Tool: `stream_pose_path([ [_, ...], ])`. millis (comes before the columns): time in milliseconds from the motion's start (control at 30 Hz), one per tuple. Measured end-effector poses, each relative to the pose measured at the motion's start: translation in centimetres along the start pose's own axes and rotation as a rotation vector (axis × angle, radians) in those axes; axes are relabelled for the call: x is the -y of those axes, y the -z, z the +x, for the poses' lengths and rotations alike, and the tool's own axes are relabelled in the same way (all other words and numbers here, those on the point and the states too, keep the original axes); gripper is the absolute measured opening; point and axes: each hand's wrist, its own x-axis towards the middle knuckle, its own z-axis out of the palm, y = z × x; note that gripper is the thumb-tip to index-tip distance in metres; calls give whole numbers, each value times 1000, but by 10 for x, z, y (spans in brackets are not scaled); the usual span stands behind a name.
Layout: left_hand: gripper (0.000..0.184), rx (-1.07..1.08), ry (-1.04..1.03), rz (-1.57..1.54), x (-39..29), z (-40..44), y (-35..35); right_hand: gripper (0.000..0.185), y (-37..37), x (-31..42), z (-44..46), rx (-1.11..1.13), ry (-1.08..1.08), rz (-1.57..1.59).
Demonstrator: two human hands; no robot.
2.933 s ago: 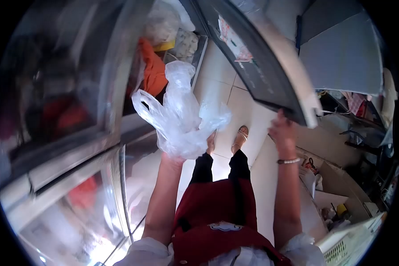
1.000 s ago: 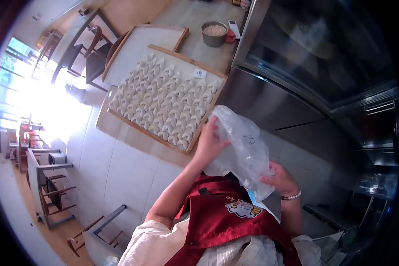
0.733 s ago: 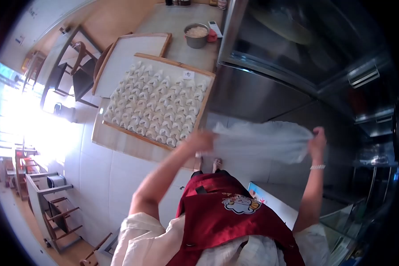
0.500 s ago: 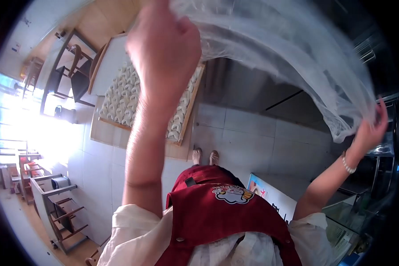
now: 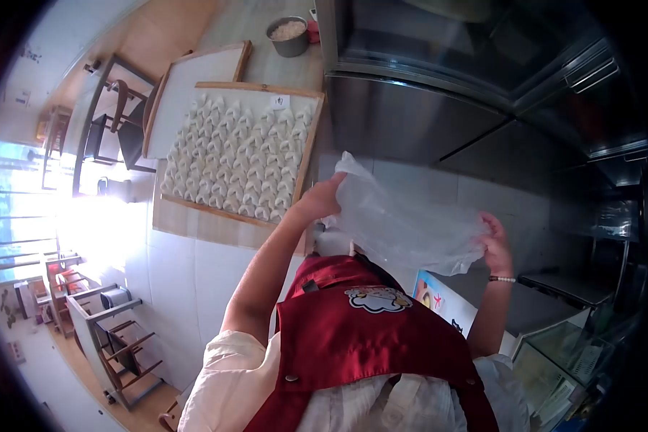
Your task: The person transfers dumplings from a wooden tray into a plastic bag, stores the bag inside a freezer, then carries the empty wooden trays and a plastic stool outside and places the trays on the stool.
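Note:
A translucent plastic bag [image 5: 407, 223] is spread out between my hands in front of the red apron. My left hand [image 5: 322, 198] grips its upper left end, near the front right corner of a wood-edged tray [image 5: 300, 162]. Rows of white dumplings [image 5: 241, 155] cover that tray, with a small white label [image 5: 280, 102] at its back edge. My right hand [image 5: 495, 243], with a beaded bracelet at the wrist, pinches the bag's right end.
A second board [image 5: 194, 83] lies partly under the tray on the table. A metal pot of pale filling [image 5: 288, 36] stands behind. A steel cabinet [image 5: 403, 119] rises at the back right. Chairs [image 5: 133, 137] are at the left, a glass case [image 5: 554, 356] at the lower right.
Both hands have come down from their raised position, bringing the bag from high in front to waist level. The tray of dumplings is uncovered to view again.

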Motion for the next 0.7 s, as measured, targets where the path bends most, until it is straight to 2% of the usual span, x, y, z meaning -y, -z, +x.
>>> stream_pose_path([
  [33, 73, -49, -11, -17, 1, 4, 9, 44, -11, 16, -1, 15, 61, 111],
  [133, 66, -140, 12, -154, 17, 11, 35, 35, -8, 31, -5, 193, -78, 141],
  [167, 63, -162, 32, -219, 26, 12, 41, 32, -5, 29, -8, 194, -109, 136],
  [233, 54, -151, -53, -276, 49, 16, 46, 30, -5, 24, -15, 203, -174, 125],
  [267, 49, -148, -89, -302, 65, 17, 50, 31, -14, 23, -13, 173, -158, 266],
  [300, 42, -333, -218, -326, 78, 9, 55, 33, -28, 27, -14, 140, -148, 408],
  [367, 29, -692, -487, -359, 96, -19, 62, 36, -65, 46, -12, -103, -92, 553],
  [433, 15, -776, -33, -552, 126, -74, 70, 39, -112, 75, 1, -502, 9, 534],
  [500, 17, -815, 433, -922, 176, -120, 58, 42, -131, 76, 19, -507, 164, 542],
  [533, 22, -838, 564, -1090, 200, -137, 51, 44, -140, 75, 25, -515, 244, 549],
  [567, 28, -851, 703, -1259, 220, -146, 43, 46, -165, 81, 27, -576, 299, 398],
  [633, 38, -767, 522, -1496, 253, -141, 23, 51, -231, 99, 38, -690, 410, 94],
  [700, 43, -655, 357, -1723, 265, -133, 21, 56, -266, 85, 67, -473, 605, -161],
])
